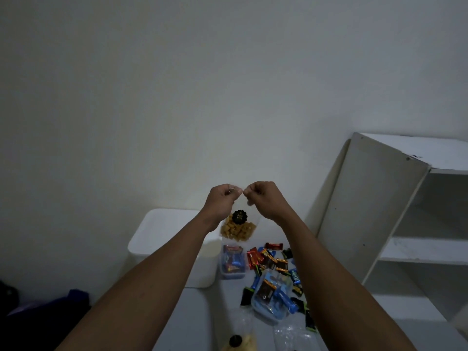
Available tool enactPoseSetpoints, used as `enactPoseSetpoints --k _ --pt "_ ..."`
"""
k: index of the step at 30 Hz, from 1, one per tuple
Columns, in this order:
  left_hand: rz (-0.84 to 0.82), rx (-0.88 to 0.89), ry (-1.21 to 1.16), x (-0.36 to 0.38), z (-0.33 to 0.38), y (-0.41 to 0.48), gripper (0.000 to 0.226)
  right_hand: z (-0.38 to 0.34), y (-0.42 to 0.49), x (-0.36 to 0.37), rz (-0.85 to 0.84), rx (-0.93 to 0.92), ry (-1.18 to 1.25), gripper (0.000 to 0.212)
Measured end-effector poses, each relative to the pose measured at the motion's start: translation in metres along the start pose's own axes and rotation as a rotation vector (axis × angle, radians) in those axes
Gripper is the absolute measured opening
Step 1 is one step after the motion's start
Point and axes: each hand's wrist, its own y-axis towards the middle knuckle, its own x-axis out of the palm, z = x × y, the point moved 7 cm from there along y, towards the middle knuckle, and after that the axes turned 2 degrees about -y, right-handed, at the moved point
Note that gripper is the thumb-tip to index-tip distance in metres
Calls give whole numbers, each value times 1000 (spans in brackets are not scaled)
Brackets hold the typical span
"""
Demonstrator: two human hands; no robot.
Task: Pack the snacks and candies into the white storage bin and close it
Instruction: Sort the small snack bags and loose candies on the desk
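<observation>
Both hands hold up a clear pouch of yellow-brown snack pieces (238, 230) with a round black label. My left hand (222, 198) pinches its top left corner and my right hand (263, 197) pinches the top right, fingers closed. Below and left stands the white storage bin (157, 234) with its lid on. Wrapped candies (268, 259) in red, orange, blue and black lie scattered on the table to the right of the bin.
A small clear tub with candies (233, 262) stands against the bin. A clear blue-tinted container with candy bars (273, 297) lies nearer. Another snack pouch (238, 343) sits at the bottom edge. A white shelf unit (395, 211) rises at right; dark items (38, 315) at lower left.
</observation>
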Motion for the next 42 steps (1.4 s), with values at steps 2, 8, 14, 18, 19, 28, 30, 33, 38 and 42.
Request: enactPoseSetpoints --k 2,8,14,18,19,28,30,33,38,42 --pt "47 23 -16 -4 1 1 13 1 2 0 3 9 9 24" --pt "134 41 -33 -5 -8 3 13 13 0 5 24 32 43 27" --pt "183 12 -96 -10 -21 -1 17 41 -13 1 60 137 177 30" --pt "213 -31 -177 -2 -23 -3 15 61 -25 3 224 359 504 26" --pt "225 -53 -194 1 -24 -4 14 65 -28 8 264 422 602 27" --pt "323 -220 -307 1 -55 -20 24 71 -45 33 376 535 825 22" --pt "330 -203 -277 -6 -57 -19 23 65 -45 33 277 464 780 27" --pt "174 -92 -114 -12 -51 -19 20 58 -45 29 38 424 634 27" --pt "18 16 122 -1 -63 -29 20 65 -55 44 -265 482 445 20" --pt "148 -200 92 -6 -104 -41 38 85 -70 63 -195 536 484 18"
